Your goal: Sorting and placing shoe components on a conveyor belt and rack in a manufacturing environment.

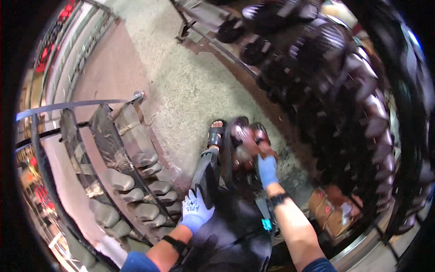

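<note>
My right hand [267,170], in a light blue glove, is closed at the near end of a cluster of glossy dark-brown shoes [242,152]. The shoes are blurred and hang in front of my right leg, above the floor. Its fingertips are partly hidden by them. My left hand [197,207], in a pale glove with a dark print on its back, holds nothing. Its fingers are spread over my dark trousers, beside the rack of grey shoe lasts [122,181] on the left.
A tall rack of glossy dark shoes [376,127] rises on the right, blurred. Below it sits a brown cardboard box [327,213]. The left rack has a metal rail [81,104]. Concrete floor [181,72] runs between the racks; another rack [79,54] stands far left.
</note>
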A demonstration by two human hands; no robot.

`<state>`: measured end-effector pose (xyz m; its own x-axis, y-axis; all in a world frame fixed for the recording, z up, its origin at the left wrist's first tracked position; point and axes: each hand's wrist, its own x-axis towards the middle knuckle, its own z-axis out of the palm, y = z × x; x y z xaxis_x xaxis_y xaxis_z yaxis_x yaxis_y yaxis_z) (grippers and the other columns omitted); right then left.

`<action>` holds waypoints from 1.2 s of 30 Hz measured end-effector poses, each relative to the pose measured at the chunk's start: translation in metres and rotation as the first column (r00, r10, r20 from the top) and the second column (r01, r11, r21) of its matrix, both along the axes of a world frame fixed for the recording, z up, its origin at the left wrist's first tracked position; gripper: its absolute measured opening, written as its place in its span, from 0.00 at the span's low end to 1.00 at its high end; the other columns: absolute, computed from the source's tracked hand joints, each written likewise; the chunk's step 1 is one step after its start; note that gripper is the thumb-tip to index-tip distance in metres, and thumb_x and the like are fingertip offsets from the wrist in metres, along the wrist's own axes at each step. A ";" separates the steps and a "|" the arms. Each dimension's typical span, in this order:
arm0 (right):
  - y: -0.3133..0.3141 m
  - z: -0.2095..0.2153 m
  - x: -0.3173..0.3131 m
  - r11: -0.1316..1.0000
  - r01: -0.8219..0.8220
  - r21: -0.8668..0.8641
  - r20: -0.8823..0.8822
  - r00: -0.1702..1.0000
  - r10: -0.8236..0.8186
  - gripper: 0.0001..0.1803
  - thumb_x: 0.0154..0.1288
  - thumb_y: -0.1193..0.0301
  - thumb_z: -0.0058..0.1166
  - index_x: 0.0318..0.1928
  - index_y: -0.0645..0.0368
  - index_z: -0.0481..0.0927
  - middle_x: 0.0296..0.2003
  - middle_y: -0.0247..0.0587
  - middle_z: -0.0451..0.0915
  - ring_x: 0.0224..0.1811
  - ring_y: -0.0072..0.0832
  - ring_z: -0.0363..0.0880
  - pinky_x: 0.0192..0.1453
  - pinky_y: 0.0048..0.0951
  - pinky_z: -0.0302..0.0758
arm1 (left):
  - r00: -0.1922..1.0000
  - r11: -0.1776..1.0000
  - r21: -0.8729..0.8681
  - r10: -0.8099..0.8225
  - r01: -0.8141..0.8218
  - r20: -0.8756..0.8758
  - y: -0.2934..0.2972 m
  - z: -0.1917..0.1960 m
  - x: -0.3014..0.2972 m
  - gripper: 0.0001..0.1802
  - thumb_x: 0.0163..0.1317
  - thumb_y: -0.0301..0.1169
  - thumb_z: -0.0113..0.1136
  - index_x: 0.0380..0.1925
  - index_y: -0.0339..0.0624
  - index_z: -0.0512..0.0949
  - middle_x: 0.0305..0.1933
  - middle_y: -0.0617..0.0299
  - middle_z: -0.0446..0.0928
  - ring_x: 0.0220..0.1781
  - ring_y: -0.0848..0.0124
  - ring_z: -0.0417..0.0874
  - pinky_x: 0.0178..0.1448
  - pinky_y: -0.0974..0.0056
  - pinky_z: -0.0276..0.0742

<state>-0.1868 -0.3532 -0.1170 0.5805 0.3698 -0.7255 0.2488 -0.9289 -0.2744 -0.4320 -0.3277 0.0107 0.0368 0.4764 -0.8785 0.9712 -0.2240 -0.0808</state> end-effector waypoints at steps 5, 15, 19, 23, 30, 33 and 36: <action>0.184 -0.143 0.017 0.658 0.116 0.744 -0.021 0.989 -0.150 0.16 0.61 0.70 0.51 0.49 0.62 0.78 0.50 0.50 0.78 0.52 0.42 0.74 0.59 0.36 0.67 | 0.984 0.988 -0.092 0.131 -0.120 0.122 0.078 -0.012 0.002 0.54 0.47 0.54 0.62 0.67 0.34 0.50 0.67 0.36 0.55 0.66 0.45 0.60 0.68 0.49 0.56; 0.254 -0.212 0.113 0.681 0.522 0.514 -0.430 0.843 -0.322 0.17 0.69 0.65 0.45 0.50 0.62 0.76 0.48 0.34 0.77 0.45 0.28 0.73 0.54 0.25 0.69 | 0.920 0.939 -0.176 0.328 -0.295 0.212 0.157 -0.021 -0.020 0.53 0.45 0.52 0.65 0.62 0.25 0.55 0.64 0.30 0.55 0.65 0.40 0.58 0.70 0.47 0.52; 0.230 -0.214 0.126 0.665 0.552 0.503 -0.406 0.830 -0.382 0.19 0.71 0.62 0.43 0.52 0.62 0.76 0.47 0.33 0.76 0.45 0.26 0.71 0.53 0.26 0.68 | 0.929 0.940 -0.181 0.321 -0.288 0.185 0.143 -0.019 -0.010 0.52 0.46 0.53 0.62 0.63 0.27 0.55 0.65 0.32 0.56 0.65 0.40 0.59 0.70 0.47 0.52; 0.140 -0.150 0.087 0.880 0.044 0.474 -0.292 0.950 0.110 0.18 0.68 0.67 0.45 0.50 0.66 0.76 0.45 0.41 0.79 0.45 0.30 0.79 0.49 0.30 0.76 | 0.933 0.962 -0.100 0.270 -0.253 0.238 0.102 -0.017 0.016 0.49 0.47 0.51 0.61 0.64 0.32 0.57 0.64 0.32 0.57 0.65 0.40 0.59 0.69 0.44 0.51; -0.042 0.071 0.020 0.960 -0.063 0.274 -0.475 0.859 0.192 0.18 0.65 0.72 0.52 0.54 0.65 0.75 0.48 0.42 0.80 0.48 0.23 0.77 0.49 0.25 0.75 | 0.883 0.969 0.122 -0.245 0.214 0.400 -0.037 -0.029 0.104 0.39 0.56 0.46 0.54 0.63 0.34 0.61 0.67 0.42 0.60 0.69 0.42 0.58 0.72 0.40 0.41; -0.112 0.143 0.054 0.880 -0.179 0.441 -0.306 0.891 0.335 0.18 0.64 0.71 0.52 0.53 0.65 0.77 0.46 0.42 0.81 0.46 0.23 0.77 0.50 0.26 0.74 | 0.827 0.992 -0.090 0.120 -0.085 0.550 -0.091 0.020 0.145 0.38 0.58 0.49 0.52 0.64 0.36 0.61 0.64 0.43 0.64 0.68 0.47 0.60 0.72 0.43 0.47; -0.197 0.204 0.096 0.734 -0.407 0.543 -0.038 0.862 0.506 0.16 0.64 0.72 0.51 0.52 0.63 0.77 0.48 0.46 0.80 0.44 0.29 0.80 0.49 0.28 0.75 | 0.786 0.961 -0.175 0.277 -0.216 0.553 -0.182 0.067 0.188 0.37 0.57 0.50 0.53 0.62 0.39 0.62 0.60 0.45 0.69 0.63 0.49 0.68 0.66 0.44 0.59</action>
